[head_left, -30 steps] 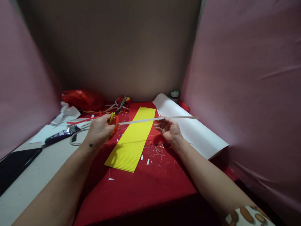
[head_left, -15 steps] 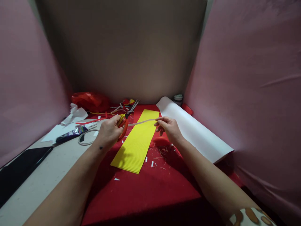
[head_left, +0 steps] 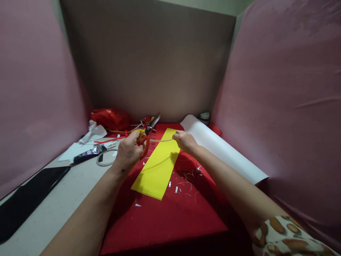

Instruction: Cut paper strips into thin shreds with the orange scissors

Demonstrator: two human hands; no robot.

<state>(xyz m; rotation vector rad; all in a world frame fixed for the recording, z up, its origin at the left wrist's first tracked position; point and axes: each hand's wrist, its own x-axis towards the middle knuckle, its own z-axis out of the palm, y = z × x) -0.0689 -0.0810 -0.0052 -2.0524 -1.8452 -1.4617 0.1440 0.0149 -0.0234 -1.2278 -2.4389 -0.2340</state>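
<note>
Orange-and-yellow scissors [head_left: 146, 146] are gripped by their handles in my left hand [head_left: 129, 149], with the blades pointing up and away. A thin pale strip [head_left: 161, 140] stretches between my two hands above the yellow corrugated sheet [head_left: 157, 170]. My right hand [head_left: 184, 140] pinches the strip's right end with its fingers closed. At its left end the strip passes behind the scissor handles, and I cannot tell how it is held there. The yellow sheet lies slantwise on the red cloth [head_left: 165, 227].
White rolled paper [head_left: 223, 147] lies along the right. At the left are a grey ring [head_left: 99, 160], a dark tube [head_left: 89, 153] and a black flat object [head_left: 34, 195]. A red plastic bag [head_left: 112, 118] and a lidded cup [head_left: 204, 118] stand at the back. Paper scraps dot the cloth.
My right hand has come closer to my left, and its fingers have drawn together on the strip. The scissors stay in my left hand. The view has shifted slightly.
</note>
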